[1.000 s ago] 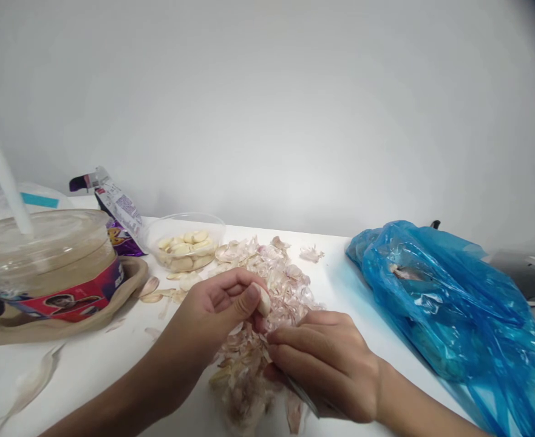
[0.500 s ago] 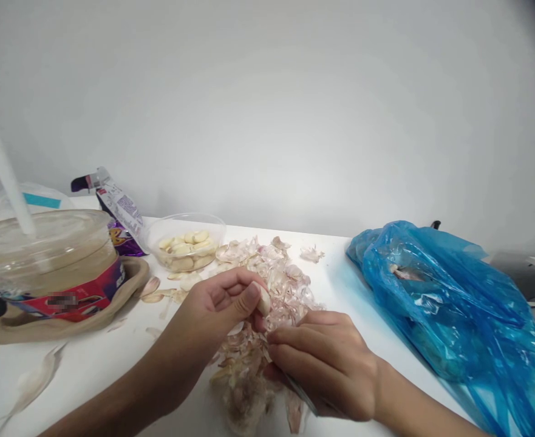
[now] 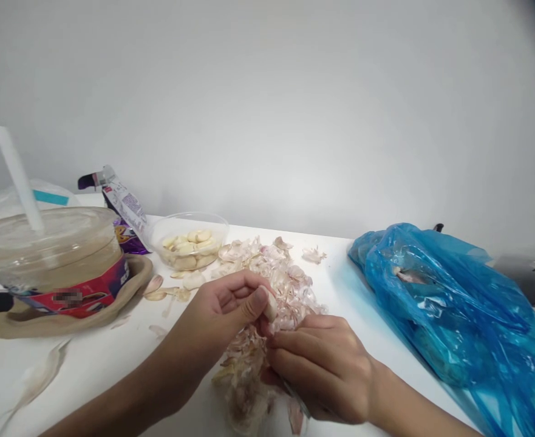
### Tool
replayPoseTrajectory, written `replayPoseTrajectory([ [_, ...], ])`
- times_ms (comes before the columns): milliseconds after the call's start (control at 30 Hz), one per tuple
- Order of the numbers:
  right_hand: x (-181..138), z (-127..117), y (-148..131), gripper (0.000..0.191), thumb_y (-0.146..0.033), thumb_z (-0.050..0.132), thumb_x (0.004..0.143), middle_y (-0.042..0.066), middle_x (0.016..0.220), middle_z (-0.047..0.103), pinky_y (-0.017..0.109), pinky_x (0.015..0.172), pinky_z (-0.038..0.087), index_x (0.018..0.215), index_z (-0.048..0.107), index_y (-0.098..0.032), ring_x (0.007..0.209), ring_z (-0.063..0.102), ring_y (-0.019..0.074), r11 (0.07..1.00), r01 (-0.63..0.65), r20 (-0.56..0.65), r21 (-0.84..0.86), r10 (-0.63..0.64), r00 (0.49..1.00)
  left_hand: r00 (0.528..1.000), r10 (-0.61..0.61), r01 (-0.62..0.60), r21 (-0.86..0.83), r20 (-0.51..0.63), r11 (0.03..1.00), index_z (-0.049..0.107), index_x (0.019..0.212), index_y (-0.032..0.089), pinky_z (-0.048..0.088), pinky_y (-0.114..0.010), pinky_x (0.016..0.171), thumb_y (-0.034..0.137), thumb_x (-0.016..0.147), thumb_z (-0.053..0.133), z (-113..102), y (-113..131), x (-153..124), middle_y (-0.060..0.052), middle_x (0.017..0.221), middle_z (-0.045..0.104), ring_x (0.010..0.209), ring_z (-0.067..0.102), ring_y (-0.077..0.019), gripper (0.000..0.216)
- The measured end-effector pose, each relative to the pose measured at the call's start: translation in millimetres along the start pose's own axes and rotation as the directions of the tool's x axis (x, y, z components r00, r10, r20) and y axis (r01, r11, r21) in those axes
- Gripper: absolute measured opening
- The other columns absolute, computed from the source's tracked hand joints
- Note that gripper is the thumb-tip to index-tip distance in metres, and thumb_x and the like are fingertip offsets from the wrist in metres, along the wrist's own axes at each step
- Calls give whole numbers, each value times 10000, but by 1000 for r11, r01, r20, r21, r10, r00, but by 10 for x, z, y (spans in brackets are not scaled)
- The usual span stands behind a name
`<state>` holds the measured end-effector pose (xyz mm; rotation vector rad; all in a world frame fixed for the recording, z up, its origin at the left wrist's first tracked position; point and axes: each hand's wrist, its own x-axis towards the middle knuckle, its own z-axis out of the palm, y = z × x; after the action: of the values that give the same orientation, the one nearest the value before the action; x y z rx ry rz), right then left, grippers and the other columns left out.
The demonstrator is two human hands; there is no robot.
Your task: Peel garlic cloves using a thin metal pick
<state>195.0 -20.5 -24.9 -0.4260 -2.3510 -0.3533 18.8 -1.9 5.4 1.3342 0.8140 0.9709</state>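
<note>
My left hand pinches a garlic clove between thumb and fingers, just above a heap of papery garlic skins. My right hand is curled closed right below the clove, its fingertips at the clove's lower end; a thin blade-like tool shows under its palm. A clear bowl of peeled cloves stands behind the skins, at the far left of the heap.
A lidded drink cup with a white straw stands at the left on a tan cloth. A purple snack packet lies behind it. A crumpled blue plastic bag fills the right side. Loose cloves lie near the cup.
Both hands stay together on the clove; the view has shifted slightly, and my right hand has drawn a little closer to the clove.
</note>
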Motion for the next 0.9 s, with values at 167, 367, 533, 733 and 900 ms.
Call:
replayPoseTrajectory([
  [167,16,-2,3,87,-148,524,812,73,810,653,243,499,434,858,590,-115,623,585,126,1000,-4,-7,10,4,1000,1000,-4,4,-3,3,1000,584,717,207,402,-186,567,275,804,537,8,-6,-12,60,565,573,578,511,-107,120],
  [367,-3,10,2,94,-176,521,826,62,791,646,217,513,456,816,604,-132,616,589,107,999,-14,-14,-37,13,1000,1000,-3,3,11,1,1000,575,701,218,401,-192,578,285,806,531,2,7,-39,63,570,574,585,516,-109,132],
  [533,-17,8,1,120,-209,520,835,66,790,645,215,515,464,816,609,-130,610,591,106,998,-6,-22,-60,5,1000,1000,4,-4,28,-3,1000,579,705,218,399,-193,571,295,807,530,0,3,-27,62,564,570,576,514,-109,137],
  [733,-19,-3,4,110,-199,526,825,74,799,644,223,514,464,824,608,-126,609,591,112,998,5,-30,-68,-7,1000,1000,6,-6,38,-6,999,582,710,214,409,-186,580,293,811,524,1,-2,-15,55,570,580,586,522,-108,141],
  [900,7,-17,-2,107,-202,522,830,62,766,644,219,499,452,826,599,-127,604,590,111,998,1,-12,-65,-2,1000,1000,8,-7,55,-16,998,583,696,214,416,-188,576,280,803,533,3,13,-25,52,566,575,579,519,-112,136],
])
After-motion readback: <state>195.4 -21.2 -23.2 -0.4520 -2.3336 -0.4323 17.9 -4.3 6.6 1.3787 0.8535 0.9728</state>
